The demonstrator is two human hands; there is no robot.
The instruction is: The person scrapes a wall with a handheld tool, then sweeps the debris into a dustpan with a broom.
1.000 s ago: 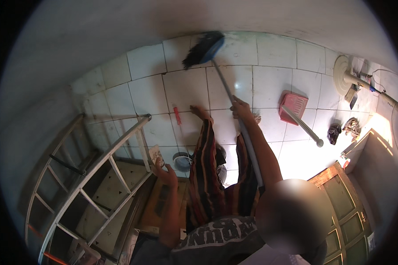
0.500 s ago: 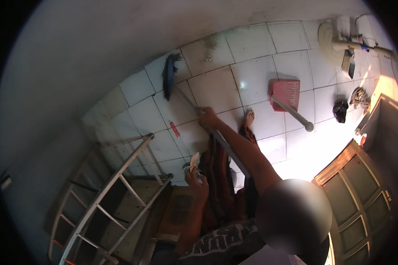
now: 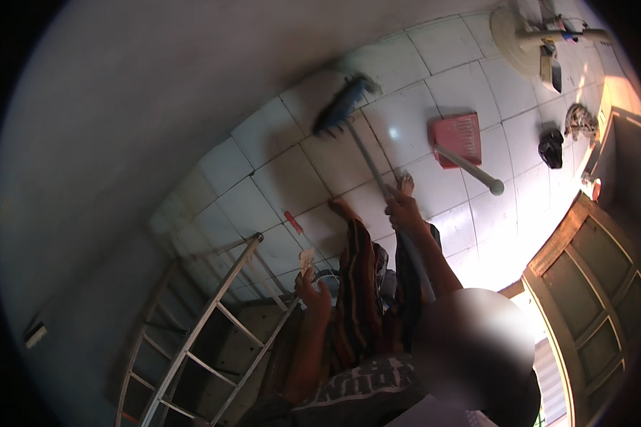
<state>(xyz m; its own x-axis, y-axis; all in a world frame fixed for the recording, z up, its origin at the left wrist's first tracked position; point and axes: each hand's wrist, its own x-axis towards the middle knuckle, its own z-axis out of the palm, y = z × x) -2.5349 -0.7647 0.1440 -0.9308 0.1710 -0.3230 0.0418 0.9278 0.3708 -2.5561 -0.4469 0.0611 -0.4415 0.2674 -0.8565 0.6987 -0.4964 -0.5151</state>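
My right hand [image 3: 404, 212] is closed round the grey handle of a broom [image 3: 369, 156]. The blue broom head [image 3: 342, 107], slightly blurred, is over the floor tiles near the foot of the wall, ahead of my bare feet. In my left hand [image 3: 313, 293], low and left of my legs, a small pale flat piece [image 3: 307, 259] is pinched at the fingertips; its kind is unclear. A red dustpan [image 3: 465, 135] lies on the tiles to the right, its pale handle pointing back toward me. A red-handled screwdriver [image 3: 293, 222] lies beyond my left hand.
A metal ladder [image 3: 205, 324] leans at the left. At the right stand a wooden door [image 3: 580, 292] and, further off, a pale fan with a round base [image 3: 509, 39]. A black bag [image 3: 550, 148] and a crumpled cloth [image 3: 580, 121] lie on the floor there.
The broom head has swung to the right along the wall, and my right hand has moved right and nearer with the handle. A second bare foot now shows. The left hand keeps its pale piece.
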